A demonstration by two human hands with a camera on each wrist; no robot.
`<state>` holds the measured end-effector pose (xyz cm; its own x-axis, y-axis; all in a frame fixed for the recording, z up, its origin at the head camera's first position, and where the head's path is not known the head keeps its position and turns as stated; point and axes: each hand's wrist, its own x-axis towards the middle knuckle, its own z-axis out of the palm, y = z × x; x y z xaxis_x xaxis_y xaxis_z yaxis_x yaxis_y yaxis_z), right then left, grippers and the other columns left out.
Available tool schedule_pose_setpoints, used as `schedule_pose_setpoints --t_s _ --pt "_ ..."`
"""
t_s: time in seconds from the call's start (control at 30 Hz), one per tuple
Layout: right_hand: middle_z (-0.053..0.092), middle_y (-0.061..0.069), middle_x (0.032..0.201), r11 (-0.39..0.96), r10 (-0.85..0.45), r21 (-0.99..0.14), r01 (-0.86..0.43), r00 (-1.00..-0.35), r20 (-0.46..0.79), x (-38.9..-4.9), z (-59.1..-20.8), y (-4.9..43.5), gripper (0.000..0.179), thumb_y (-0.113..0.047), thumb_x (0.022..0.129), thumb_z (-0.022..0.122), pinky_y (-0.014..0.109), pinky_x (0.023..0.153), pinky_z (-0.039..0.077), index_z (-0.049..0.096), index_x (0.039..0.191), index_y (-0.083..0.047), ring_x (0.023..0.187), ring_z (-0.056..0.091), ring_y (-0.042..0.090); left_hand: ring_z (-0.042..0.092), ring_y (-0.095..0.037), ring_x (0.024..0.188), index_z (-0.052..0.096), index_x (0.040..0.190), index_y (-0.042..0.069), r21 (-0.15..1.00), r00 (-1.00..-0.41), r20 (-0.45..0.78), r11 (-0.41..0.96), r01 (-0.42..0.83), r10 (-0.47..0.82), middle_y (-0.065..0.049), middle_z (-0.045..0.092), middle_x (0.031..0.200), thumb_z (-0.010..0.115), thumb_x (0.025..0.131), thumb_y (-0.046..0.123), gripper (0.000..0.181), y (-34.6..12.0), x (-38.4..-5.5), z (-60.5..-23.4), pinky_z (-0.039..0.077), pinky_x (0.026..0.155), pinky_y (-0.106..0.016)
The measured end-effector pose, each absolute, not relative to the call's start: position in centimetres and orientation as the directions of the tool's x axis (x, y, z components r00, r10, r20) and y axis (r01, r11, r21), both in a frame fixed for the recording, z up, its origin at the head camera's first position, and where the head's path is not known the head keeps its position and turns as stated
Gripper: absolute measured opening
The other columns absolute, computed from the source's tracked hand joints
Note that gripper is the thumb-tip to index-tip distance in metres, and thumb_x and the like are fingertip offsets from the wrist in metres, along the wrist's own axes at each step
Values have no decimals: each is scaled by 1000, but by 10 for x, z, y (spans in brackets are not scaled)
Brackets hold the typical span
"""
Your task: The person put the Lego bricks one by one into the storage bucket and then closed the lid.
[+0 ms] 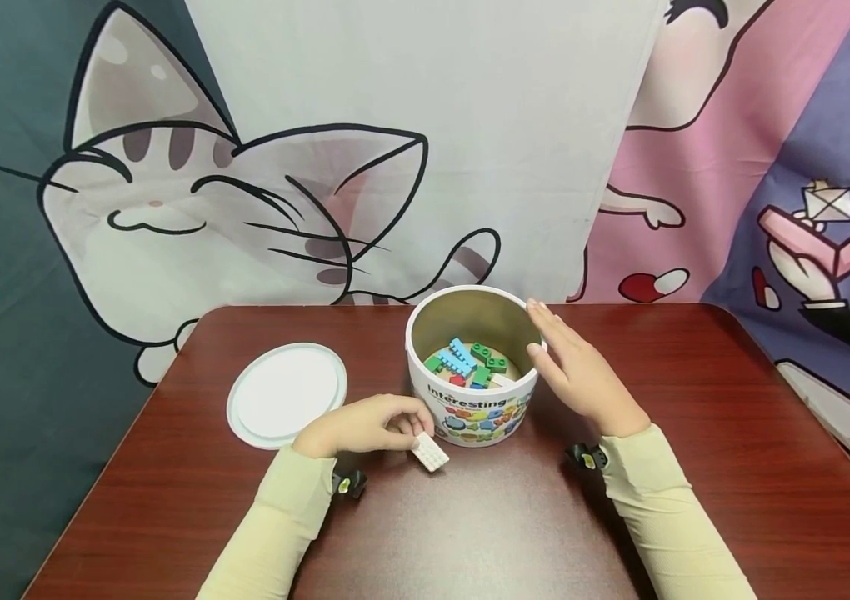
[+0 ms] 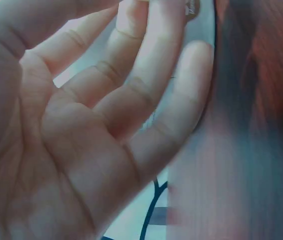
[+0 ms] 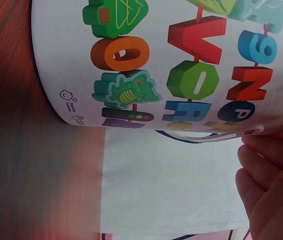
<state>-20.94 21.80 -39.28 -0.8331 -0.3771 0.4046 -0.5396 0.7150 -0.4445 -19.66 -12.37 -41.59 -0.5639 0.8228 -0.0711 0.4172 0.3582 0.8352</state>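
My left hand (image 1: 372,423) pinches a white building brick (image 1: 431,452) between thumb and fingers, low in front of a round bucket (image 1: 432,400). That brick is flat with rows of studs, and the left wrist view does not show it. My right hand (image 1: 582,375) has its fingers straight, right at the bucket's right rim. In the right wrist view its fingertips (image 3: 261,150) meet the printed wall near the handle. Inside the bucket lie several bricks: light blue (image 1: 457,358), green (image 1: 497,365), red (image 1: 457,381) and others.
A round white lid (image 1: 286,396) lies on the brown table (image 1: 515,517), left of the bucket and partly behind my left hand. Beyond the table's far edge hangs a cloth backdrop (image 1: 530,125) with cartoon drawings.
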Motion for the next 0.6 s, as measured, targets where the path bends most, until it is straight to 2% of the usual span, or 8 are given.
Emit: schedule_pose_setpoints --t_s 0.1,0.33,0.6 --pt "33 10 163 713 -376 -448 -539 -833 405 -210 -393 218 62 -29 104 55 49 122 27 34 159 -10 149 31 33 60 -9 88 68 109 3 840 -577 -39 340 423 816 0 66 94 65 96 5 14 -123 -195 -409 56 82 -25" --pt "34 10 163 715 -372 -446 -538 -834 409 -210 -394 219 62 -25 103 57 50 121 28 34 159 -9 149 32 34 62 -11 90 69 110 8 858 -611 26 296 419 791 0 67 99 66 96 6 15 -117 -188 -396 56 81 -26" --pt "34 10 163 720 -372 -441 -536 -834 406 -209 -394 218 62 -30 104 55 50 121 28 34 159 -10 149 32 33 65 -15 92 69 113 10 876 -663 181 187 444 727 0 68 102 68 96 5 18 -117 -177 -378 59 82 -29"
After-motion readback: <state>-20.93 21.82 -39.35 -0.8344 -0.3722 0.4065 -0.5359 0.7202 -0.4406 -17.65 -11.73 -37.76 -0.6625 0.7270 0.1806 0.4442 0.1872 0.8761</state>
